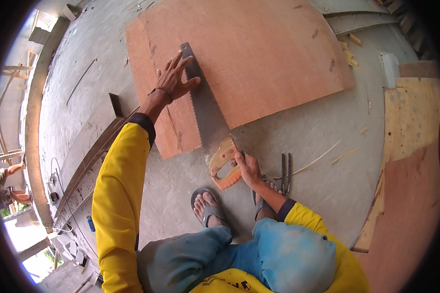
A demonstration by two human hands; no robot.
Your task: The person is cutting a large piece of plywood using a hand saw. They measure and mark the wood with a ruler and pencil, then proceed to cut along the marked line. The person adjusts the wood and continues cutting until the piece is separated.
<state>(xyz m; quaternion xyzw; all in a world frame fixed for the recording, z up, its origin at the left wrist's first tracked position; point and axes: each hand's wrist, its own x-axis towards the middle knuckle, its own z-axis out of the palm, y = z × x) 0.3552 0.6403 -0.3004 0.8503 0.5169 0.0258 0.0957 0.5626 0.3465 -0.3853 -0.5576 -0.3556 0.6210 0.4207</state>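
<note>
Right hand (250, 171) gripped saw (209, 115); left hand (176, 80) lay spread over plywood (278, 53), thumb across blade (203, 93). Saw slipping could've cut it.

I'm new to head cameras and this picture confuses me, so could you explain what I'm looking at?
Happy to. There's no machine here, just a person's two bare hands. The one picture comes from a wide fisheye camera on their head, looking down, so edges bend near the rim. The yellow sleeves and blue trousers belong to the wearer.

A saw lies across a large reddish board, its teeth facing left. Its handle sticks out past the board's near edge, and the right hand holds it. The left hand is spread at the blade's far end, thumb over the blade. Two dark rods lie on the grey floor.
</note>
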